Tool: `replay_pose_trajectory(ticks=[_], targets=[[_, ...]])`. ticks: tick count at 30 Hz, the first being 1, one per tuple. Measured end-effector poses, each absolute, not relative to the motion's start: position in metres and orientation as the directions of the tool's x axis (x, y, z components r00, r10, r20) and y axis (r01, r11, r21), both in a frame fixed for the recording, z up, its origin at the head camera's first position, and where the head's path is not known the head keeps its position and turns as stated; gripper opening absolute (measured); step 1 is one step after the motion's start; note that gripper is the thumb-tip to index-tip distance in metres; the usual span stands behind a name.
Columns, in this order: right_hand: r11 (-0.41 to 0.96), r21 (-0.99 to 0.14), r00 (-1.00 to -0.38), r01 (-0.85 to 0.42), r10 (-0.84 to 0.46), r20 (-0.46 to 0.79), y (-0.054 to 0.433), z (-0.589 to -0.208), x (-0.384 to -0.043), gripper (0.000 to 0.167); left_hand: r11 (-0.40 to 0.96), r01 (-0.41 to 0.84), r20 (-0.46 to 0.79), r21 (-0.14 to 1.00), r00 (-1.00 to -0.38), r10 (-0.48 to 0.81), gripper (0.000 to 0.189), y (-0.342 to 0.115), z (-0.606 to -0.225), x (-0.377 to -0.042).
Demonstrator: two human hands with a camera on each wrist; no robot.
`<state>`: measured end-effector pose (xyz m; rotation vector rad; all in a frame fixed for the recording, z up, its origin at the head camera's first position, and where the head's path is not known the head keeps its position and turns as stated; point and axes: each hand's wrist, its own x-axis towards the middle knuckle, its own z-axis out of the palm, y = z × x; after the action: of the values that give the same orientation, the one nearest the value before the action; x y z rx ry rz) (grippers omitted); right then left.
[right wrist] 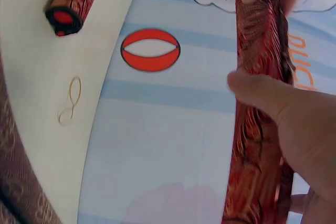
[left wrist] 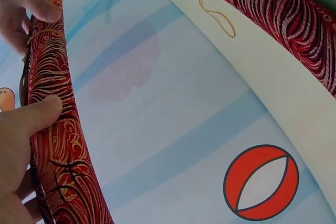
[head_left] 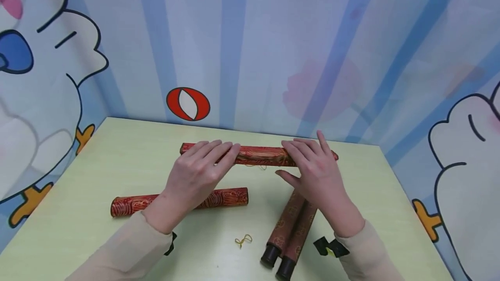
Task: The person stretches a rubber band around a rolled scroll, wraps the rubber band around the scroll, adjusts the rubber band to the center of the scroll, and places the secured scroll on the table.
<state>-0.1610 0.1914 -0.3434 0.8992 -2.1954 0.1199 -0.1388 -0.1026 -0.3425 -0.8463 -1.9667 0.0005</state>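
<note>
Both hands hold a red patterned roll (head_left: 261, 155) level above the back of the table. My left hand (head_left: 200, 170) grips its left part, fingers over the top and thumb on the near side in the left wrist view. Near the other end, my right hand (head_left: 317, 174) holds the roll between thumb and fingers, its little finger raised in the head view. A thin gold band (left wrist: 46, 33) circles the roll close to the right hand. A second red patterned roll (head_left: 224, 199) lies on the table, partly hidden behind the left forearm.
A thin gold loop (head_left: 244, 240), twisted on itself, lies on the pale table (head_left: 211, 255). Two brown patterned tubes (head_left: 287, 229) with black ends lie side by side below the right hand. A striped cartoon backdrop (head_left: 258, 47) stands behind the table.
</note>
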Motion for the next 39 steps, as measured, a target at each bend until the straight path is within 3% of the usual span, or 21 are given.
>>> replay_pose_trajectory(ticks=[7,23,31,35,39], targets=[[0.749,0.185,-0.475,-0.637,-0.569,0.671,0.195,-0.347,-0.164,0.052,0.755,0.557,0.773,-0.346,-0.288,0.566,0.047,-0.102,-0.347,-0.137],[0.689,0.153,-0.404,-0.709,-0.574,0.712,0.172,-0.351,-0.167,0.055,0.762,0.546,0.788,-0.348,-0.270,0.554,0.050,-0.102,-0.354,-0.139],[0.747,0.149,-0.486,-0.648,-0.556,0.675,0.180,-0.346,-0.162,0.071,0.751,0.561,0.773,-0.350,-0.280,0.569,0.049,-0.106,-0.353,-0.144],[0.768,0.148,-0.523,-0.622,-0.549,0.652,0.186,-0.346,-0.161,0.061,0.743,0.576,0.774,-0.340,-0.277,0.570,0.048,-0.108,-0.356,-0.145],[0.751,0.159,-0.518,-0.640,-0.575,0.634,0.184,-0.347,-0.161,0.050,0.732,0.591,0.770,-0.339,-0.274,0.577,0.045,-0.108,-0.358,-0.146]])
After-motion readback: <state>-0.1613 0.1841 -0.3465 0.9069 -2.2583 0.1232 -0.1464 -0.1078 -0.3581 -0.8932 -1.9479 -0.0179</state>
